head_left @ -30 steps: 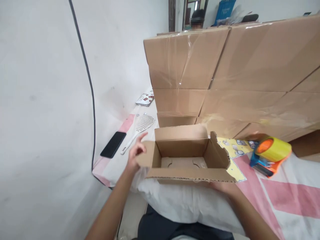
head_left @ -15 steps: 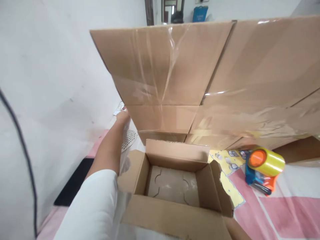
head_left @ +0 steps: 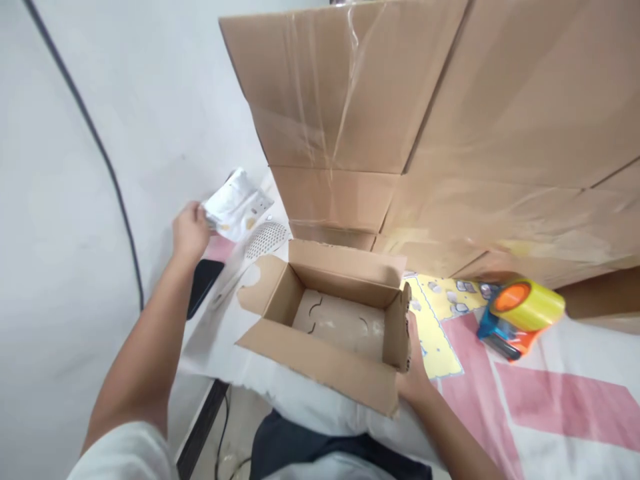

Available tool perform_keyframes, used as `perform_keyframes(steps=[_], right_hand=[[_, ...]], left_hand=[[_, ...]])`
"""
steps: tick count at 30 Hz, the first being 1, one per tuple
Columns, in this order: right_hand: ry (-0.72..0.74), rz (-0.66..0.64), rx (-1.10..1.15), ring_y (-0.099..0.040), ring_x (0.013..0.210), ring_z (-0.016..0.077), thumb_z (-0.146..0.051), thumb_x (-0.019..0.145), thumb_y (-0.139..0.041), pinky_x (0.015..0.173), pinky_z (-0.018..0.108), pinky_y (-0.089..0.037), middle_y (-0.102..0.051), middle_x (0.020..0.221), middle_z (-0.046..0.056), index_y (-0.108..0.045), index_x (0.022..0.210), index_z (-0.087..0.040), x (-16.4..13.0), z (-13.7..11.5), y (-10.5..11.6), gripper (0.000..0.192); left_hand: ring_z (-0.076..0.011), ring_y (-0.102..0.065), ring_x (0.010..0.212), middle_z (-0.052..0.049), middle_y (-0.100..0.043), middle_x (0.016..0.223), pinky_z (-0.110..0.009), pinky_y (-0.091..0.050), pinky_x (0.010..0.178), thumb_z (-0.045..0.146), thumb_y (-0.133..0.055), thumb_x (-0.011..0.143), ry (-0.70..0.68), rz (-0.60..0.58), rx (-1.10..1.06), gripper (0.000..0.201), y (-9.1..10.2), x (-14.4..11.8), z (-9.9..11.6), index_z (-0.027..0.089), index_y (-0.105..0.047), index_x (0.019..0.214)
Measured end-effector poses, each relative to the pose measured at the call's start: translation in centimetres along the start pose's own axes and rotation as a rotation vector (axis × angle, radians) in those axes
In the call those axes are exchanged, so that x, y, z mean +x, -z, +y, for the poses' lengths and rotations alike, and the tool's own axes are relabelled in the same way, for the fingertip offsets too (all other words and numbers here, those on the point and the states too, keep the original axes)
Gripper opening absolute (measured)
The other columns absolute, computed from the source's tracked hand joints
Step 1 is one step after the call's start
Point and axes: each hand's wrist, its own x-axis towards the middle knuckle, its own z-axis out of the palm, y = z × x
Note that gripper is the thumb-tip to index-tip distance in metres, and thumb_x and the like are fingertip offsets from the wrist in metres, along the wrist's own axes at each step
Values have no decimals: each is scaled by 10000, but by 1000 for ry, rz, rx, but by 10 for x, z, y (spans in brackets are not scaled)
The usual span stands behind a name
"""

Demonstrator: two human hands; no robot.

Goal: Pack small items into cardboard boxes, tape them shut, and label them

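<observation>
The silvery pouch (head_left: 236,211) hangs left of the open carton (head_left: 330,320), pinched in the closed left hand (head_left: 190,232); carry it level over the rim; right hand (head_left: 414,373) grips the carton's side, steadying.

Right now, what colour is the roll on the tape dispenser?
The roll is yellow with an orange core, on a blue and orange tape dispenser; head view.
</observation>
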Motion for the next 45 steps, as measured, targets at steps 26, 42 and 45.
perform_keyframes(steps=[26,42,45], right_hand=[[278,-170,3,-297,1534,401,-527,793,-776,1249,635,-284,-290,1638,150,-110,1662,-322,-12,-4,-3,1114],[123,-107,244,-451,1477,318,-540,1019,-475,1223,562,-335,-532,1553,77,-645,964,-251,24,-49,12,340],[49,-70,361,-511,1422,316,-568,963,-575,1205,556,-378,-582,1482,83,-636,1075,-269,31,-54,4,325]], left_hand=[[-302,-615,1294,-119,-643,1403,-463,-528,1051,567,-513,977,-182,-89,-223,529,113,-254,34,263,-574,1406],[-259,-619,1261,-117,-655,1256,-427,-506,1087,438,-671,910,-82,-21,-683,395,21,-295,53,207,-588,1219],[-266,-512,1410,-160,-478,1527,-423,-490,1120,380,-636,919,37,-103,-719,576,19,-292,57,270,-413,1438]])
